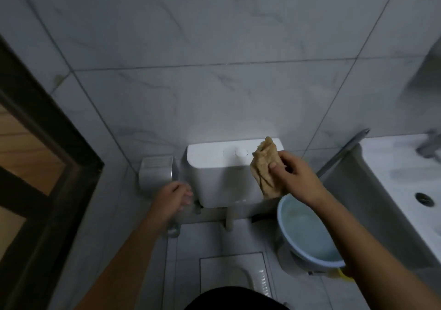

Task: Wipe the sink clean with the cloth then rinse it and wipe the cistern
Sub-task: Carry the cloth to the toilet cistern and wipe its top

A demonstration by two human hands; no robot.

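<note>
A white cistern [219, 176] hangs on the tiled wall at centre, with a round flush button [241, 152] on its top. My right hand [293, 176] grips a crumpled tan cloth [265, 164], which lies against the cistern's right top corner and hangs down its right side. My left hand [173, 198] is held low beside the cistern's lower left corner with its fingers loosely curled and nothing in it. The white sink [405, 190] with its drain hole [424, 198] is at the right edge.
A pale blue basin [307, 238] holding water stands on the floor below my right forearm. A white paper holder [156, 173] is mounted left of the cistern. A squat toilet pan [233, 274] is set in the floor below. A dark door frame [47, 142] borders the left.
</note>
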